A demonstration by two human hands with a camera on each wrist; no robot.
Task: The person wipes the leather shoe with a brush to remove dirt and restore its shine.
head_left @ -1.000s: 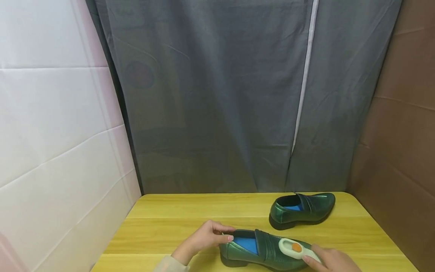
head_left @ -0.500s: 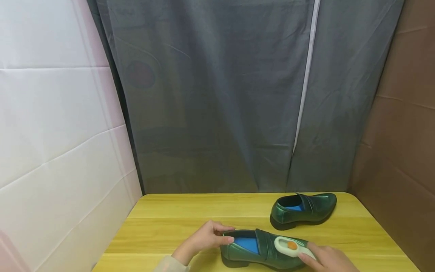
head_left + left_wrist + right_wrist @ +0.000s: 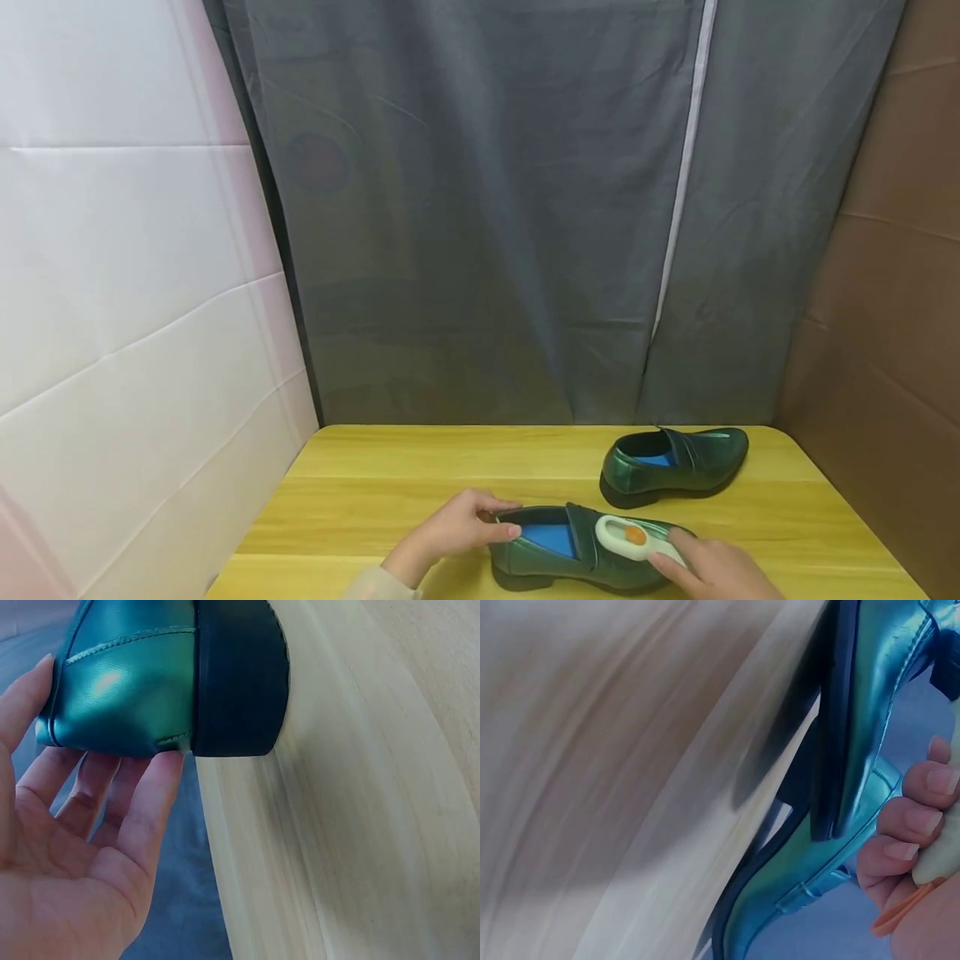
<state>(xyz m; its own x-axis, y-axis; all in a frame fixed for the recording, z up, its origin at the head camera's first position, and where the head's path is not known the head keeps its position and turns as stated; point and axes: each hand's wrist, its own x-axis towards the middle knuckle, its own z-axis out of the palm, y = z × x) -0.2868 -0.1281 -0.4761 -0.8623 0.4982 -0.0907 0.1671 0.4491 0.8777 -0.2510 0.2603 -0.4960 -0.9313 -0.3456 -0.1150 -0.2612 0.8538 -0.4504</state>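
Observation:
A shiny green loafer [image 3: 519, 560] with a blue insole rests on the table, toe to the right. My left hand [image 3: 456, 533] grips its heel end, thumb at the opening's near rim and fingers behind; the left wrist view shows fingertips against the green heel leather [image 3: 127, 694]. My right hand [image 3: 722, 570] holds a pale green shoe brush [image 3: 651, 547] with an orange button, its oval head lying on the loafer's upper just ahead of the strap. In the right wrist view several fingers [image 3: 921, 820] curl round the handle, near an orange loop [image 3: 904, 909]. The brush's underside is hidden.
A matching green loafer [image 3: 667, 473] stands farther back on the right, toe also to the right. The yellow wood-grain table [image 3: 390, 454] ends at a grey curtain [image 3: 480, 250], with a white cloth wall [image 3: 135, 292] left and a brown one [image 3: 885, 333] right.
My right hand has slid the brush left along the loafer's upper, from nearer the toe towards the strap. My left hand keeps its grip on the heel. The head view has shifted slightly.

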